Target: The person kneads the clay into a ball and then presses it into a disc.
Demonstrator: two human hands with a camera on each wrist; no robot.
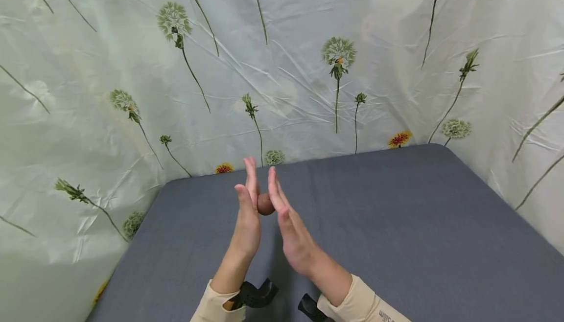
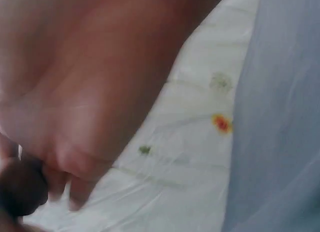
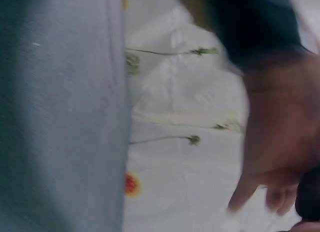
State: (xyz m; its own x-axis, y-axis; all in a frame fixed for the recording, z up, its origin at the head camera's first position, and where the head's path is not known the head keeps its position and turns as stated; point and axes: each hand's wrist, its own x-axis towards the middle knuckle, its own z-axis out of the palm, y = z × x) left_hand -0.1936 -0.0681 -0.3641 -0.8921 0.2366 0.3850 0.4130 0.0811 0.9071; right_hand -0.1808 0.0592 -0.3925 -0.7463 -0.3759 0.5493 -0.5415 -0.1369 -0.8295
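Observation:
A brown ball (image 1: 266, 204) sits between my two hands, held by their flat, straight fingers. On one side of it my left hand (image 1: 247, 226) stands upright, palm turned inward, thumb raised. Opposite, my right hand (image 1: 299, 243) leans in with fingers extended and pointing up and away. The fingertips of the two hands stay apart above the ball. In the left wrist view the ball (image 2: 24, 187) appears dark at the lower left, below a blurred palm. The right wrist view shows part of the dark ball (image 3: 309, 194) at its right edge.
Beneath the hands lies a table with a dark grey-blue cover (image 1: 396, 224). A white curtain (image 1: 299, 67) printed with dandelions and other flowers hangs behind and beside it. Black devices (image 1: 259, 293) are strapped at both wrists, by the cream sleeves (image 1: 361, 302).

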